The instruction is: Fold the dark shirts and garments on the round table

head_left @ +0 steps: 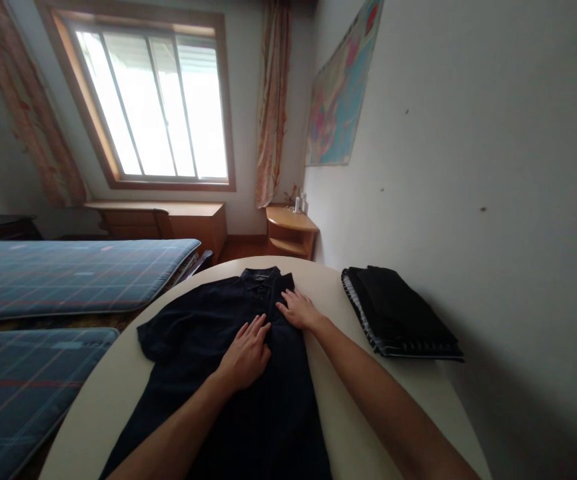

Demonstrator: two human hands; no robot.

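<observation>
Daylight fills the window [153, 107] at the back of the room, with patterned curtains [272, 107] hanging on both sides. On the right wall [468, 133], a coloured map [343, 93] is fixed up near the corner; its lettering is too small to read. Below it, a wooden corner shelf [293, 219] carries small whitish containers [297, 204], and what they hold cannot be made out. Under the window are a desk [193, 209] and a chair [133, 223], and two checked mattresses [68, 277] lie at the left.

Closest to the head camera is a round, pale worktop [103, 393]. Across its middle lies a dark shirt [278, 400], front up, with its collar at the far end. Inside the collar is a label [262, 275] with light marks, too small to read. One short sleeve spreads to the left; the right side appears folded inward.

Both hands rest on the shirt. The left hand [246, 353] lies on the chest, fingers extended and gripping nothing. The right hand [298, 310] is at the right edge below the collar, fingers slightly spread, likewise without a grip. Well to its right, against the wall, sits a dark folded stack [398, 313] with a striped edge.
</observation>
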